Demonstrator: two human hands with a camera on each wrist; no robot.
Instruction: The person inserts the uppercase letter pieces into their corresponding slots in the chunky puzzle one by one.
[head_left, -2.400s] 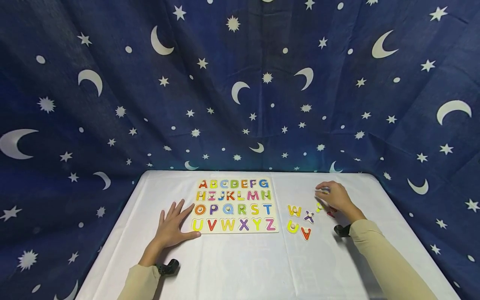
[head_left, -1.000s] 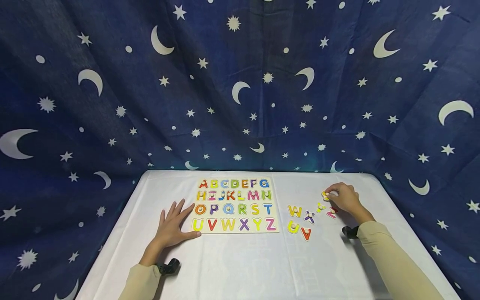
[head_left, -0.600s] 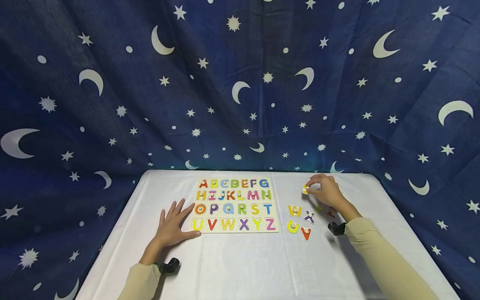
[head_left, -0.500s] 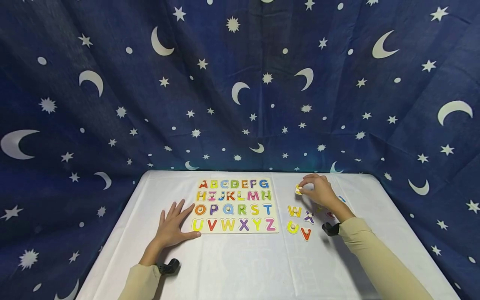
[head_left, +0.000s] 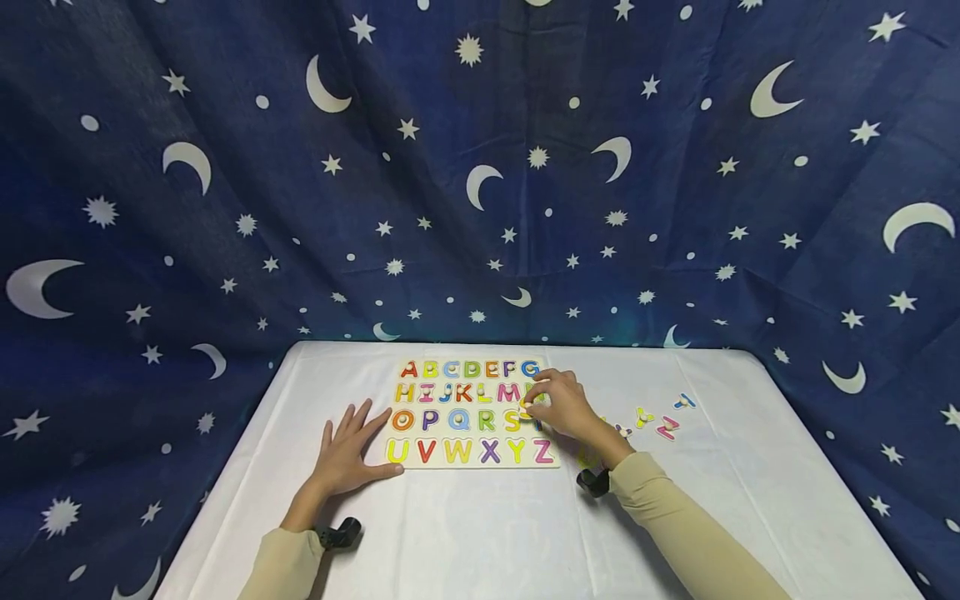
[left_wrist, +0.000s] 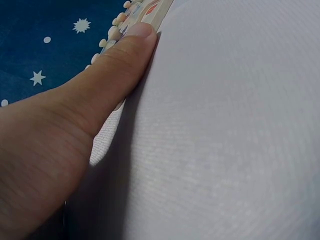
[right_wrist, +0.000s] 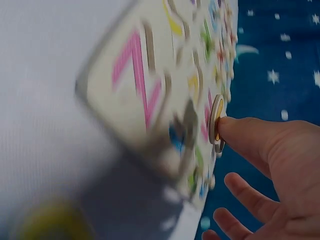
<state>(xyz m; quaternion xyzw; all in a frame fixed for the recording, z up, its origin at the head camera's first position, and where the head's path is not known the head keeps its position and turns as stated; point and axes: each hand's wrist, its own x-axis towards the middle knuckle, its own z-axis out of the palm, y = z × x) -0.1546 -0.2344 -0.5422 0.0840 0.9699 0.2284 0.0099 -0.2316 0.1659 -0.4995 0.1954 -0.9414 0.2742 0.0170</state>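
Observation:
The alphabet puzzle board (head_left: 472, 464) lies on the white table, with knobbed letters seated from A through R and printed recesses in the later places. My left hand (head_left: 347, 454) rests with spread fingers at its left edge; in the left wrist view, the thumb (left_wrist: 117, 62) lies along the board's corner. Over the right side of the board, my right hand (head_left: 566, 408) pinches a yellow letter S piece (right_wrist: 216, 120) between thumb and finger. The piece hangs above the board near the S and T recesses, seen nearly edge-on in the right wrist view.
Right of the board lie loose letter pieces: a blue T (head_left: 684, 402), a yellow Y (head_left: 643, 417) and a pink Z (head_left: 667, 428). Others are partly hidden beneath the right wrist, including a purple X (head_left: 623, 432). A starry blue curtain (head_left: 480, 208) hangs behind the table.
My right hand has picked up the yellow S from the far right of the table and carried it left to above the board. The left hand stays in place.

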